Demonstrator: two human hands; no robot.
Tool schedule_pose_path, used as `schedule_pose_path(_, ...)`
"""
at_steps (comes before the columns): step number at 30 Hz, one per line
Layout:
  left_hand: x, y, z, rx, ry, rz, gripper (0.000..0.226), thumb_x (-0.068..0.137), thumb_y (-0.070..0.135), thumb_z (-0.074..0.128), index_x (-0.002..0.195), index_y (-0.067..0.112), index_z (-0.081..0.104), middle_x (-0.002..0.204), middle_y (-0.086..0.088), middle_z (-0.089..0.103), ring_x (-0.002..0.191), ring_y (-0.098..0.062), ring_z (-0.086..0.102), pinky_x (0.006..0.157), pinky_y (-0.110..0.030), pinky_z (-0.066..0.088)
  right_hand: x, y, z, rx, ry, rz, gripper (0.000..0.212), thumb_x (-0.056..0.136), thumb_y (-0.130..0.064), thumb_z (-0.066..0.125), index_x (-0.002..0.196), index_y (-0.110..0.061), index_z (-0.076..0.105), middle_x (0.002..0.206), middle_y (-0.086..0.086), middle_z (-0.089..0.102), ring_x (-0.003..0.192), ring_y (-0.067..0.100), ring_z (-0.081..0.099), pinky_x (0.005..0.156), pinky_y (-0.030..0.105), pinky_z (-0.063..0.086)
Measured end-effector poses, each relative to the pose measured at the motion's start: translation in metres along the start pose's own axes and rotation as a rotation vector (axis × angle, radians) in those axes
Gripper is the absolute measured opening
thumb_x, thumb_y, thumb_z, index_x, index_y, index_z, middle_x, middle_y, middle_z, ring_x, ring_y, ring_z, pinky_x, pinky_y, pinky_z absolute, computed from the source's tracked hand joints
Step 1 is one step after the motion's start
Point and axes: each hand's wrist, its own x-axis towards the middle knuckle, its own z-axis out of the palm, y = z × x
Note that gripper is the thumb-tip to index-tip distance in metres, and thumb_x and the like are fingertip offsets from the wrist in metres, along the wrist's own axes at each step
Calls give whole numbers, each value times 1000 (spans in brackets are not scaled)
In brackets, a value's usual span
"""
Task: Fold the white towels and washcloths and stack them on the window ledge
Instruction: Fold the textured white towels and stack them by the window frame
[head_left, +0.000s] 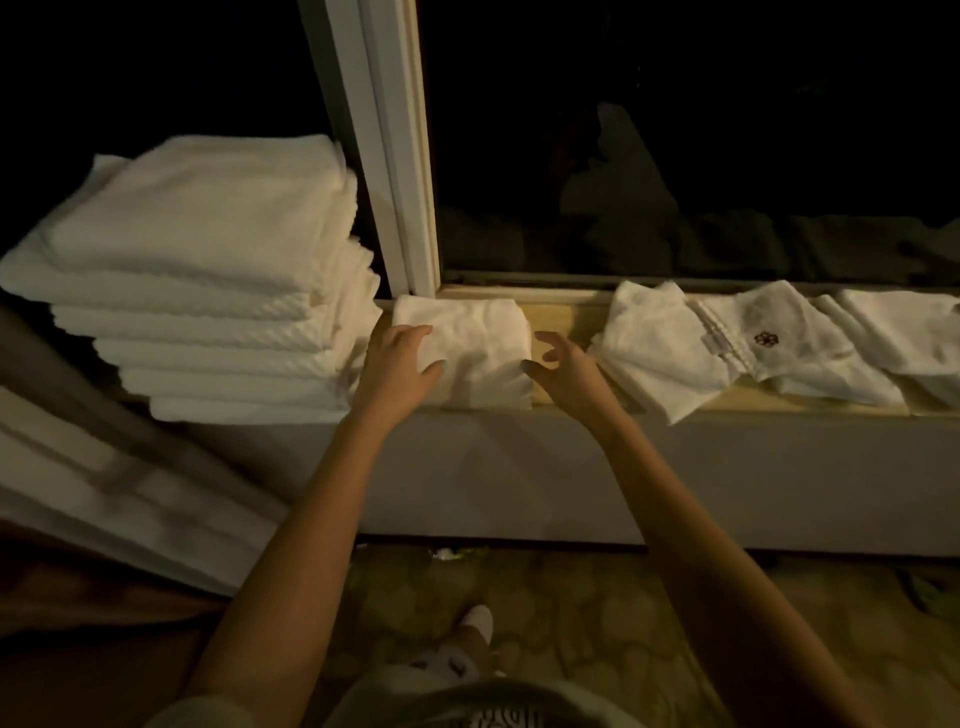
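Washcloth, folded to a small square, lies on the window ledge at the foot of the white window frame, a person's two hands flanking it. The left hand rests on the cloth's nine o'clock edge, fingers straight and lightly spread, thumb laid across the top. The right hand hovers at the three o'clock edge, its fingers loosely curled and apart, gripping nothing; whether its thumb tip touches the cloth cannot be told. At nine o'clock from the washcloth, right against it or very nearly so, stands a tall stack of folded towels. At three o'clock, past a bare strip of ledge, several loose cloths lie rumpled and overlapping, not in neat squares; one carries a small dark flower emblem. The step in hand appears to be setting down and tidying one finished washcloth, perhaps the base of a second, smaller pile. The big towels look done, the small cloths mostly not. The next move likely calls for the right hand to reach toward three o'clock, take the nearest loose cloth by an edge and bring it over for folding. The finished square should be left undisturbed so that later ones can go on top.
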Motion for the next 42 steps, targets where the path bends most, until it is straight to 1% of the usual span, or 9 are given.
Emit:
schedule_pose_path(3,4,-7,6,36,53,-99,56,89,46,57,138,24,41,140,-9,44,126,-32,44,99,-52,43,9,-1,9,46,6,29,51,95,-32,57,141,-22,39,126,10,56,84,17,58,71,32,55)
schedule_pose_path(6,12,-10,10,-51,117,-183,57,89,40,60,138,20,40,136,-10,49,122,-31,48,98,-47,45,17,1,18,107,20,49,53,93,-32,59,141,-20,39,120,11,58,93,24,62,76,42,58)
schedule_pose_path(17,25,-24,18,-337,94,-285,47,90,36,61,132,20,47,127,-4,55,109,-19,54,87,-33,44,28,12,35,306,26,203,68,84,-30,71,139,-11,38,132,10,51,112,23,55,76,30,48)
schedule_pose_path(24,29,-16,16,-313,26,-243,23,92,35,58,84,13,54,74,3,53,65,-10,49,55,-22,33,13,18,27,493,-61,167,80,81,-16,74,145,-25,27,127,4,49,105,22,59,72,29,55)
schedule_pose_path(27,30,-15,15,-359,-44,-275,28,91,37,59,84,10,53,75,2,52,66,-10,47,57,-23,33,1,19,25,553,-91,183,77,83,-11,71,145,-24,28,110,-9,50,94,13,59,70,28,56)
schedule_pose_path(32,17,-13,15,-626,-124,-264,26,88,34,64,83,12,54,83,-1,60,74,-14,55,62,-25,40,-21,30,28,684,-1,140,72,88,-11,66,145,-35,28,129,-4,52,105,16,62,84,37,58)
schedule_pose_path(35,4,-6,11,-862,-211,-271,17,87,29,67,92,15,59,97,-2,67,87,-17,65,68,-28,51,-32,32,28,677,20,76,68,89,-6,64,139,-41,34,146,-9,36,127,11,44,98,31,49)
schedule_pose_path(38,-7,1,5,-971,-256,-297,26,86,25,68,105,12,59,105,-4,69,96,-21,68,76,-35,56,-46,31,21,689,14,46,60,88,-8,63,132,-44,42,140,-12,38,117,2,48,84,18,52)
schedule_pose_path(42,-19,14,-9,-1021,-157,-239,21,83,22,71,96,13,57,100,-3,69,94,-22,68,78,-41,57,-62,23,4,734,84,9,47,90,-4,59,125,-35,53,123,-13,50,101,4,59,70,19,54)
